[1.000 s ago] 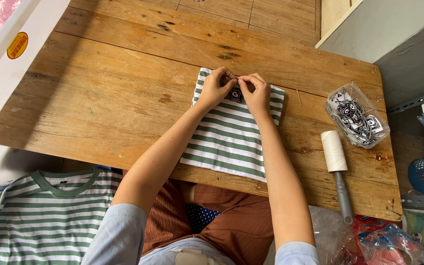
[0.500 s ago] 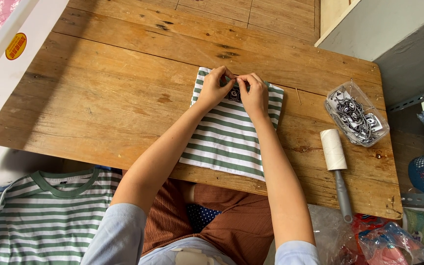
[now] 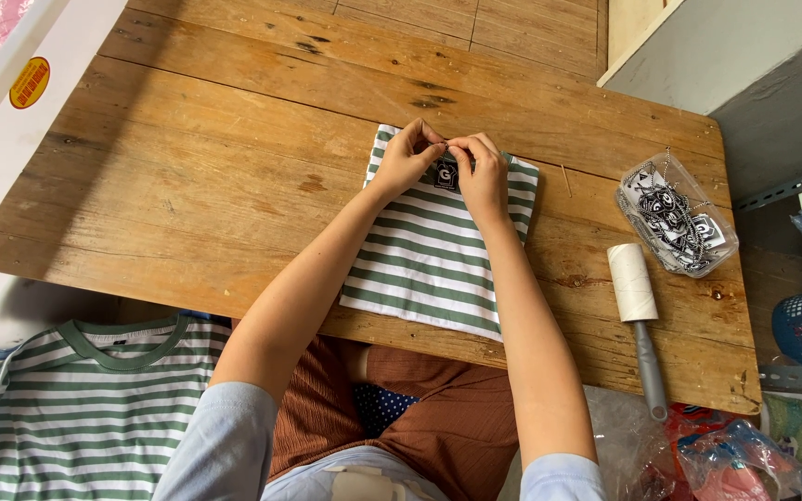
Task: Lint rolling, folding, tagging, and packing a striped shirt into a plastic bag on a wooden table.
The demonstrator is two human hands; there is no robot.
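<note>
A folded green-and-white striped shirt (image 3: 433, 264) lies on the wooden table (image 3: 187, 186), its near edge hanging over the table's front. My left hand (image 3: 408, 156) and my right hand (image 3: 480, 172) meet at the shirt's collar, fingertips pinched together just above a small dark tag (image 3: 445, 176). What the fingers pinch is too small to make out; it may be a thin string or pin.
A clear plastic bag of dark tags on chains (image 3: 675, 213) lies at the table's right. A lint roller (image 3: 638, 311) rests near the right front edge. Another striped shirt (image 3: 76, 399) lies below the table at left. A white box (image 3: 11, 102) borders the left.
Both hands stay at the collar; the fingertips have shifted slightly and now pinch together above the tag. The shirt has not moved.
</note>
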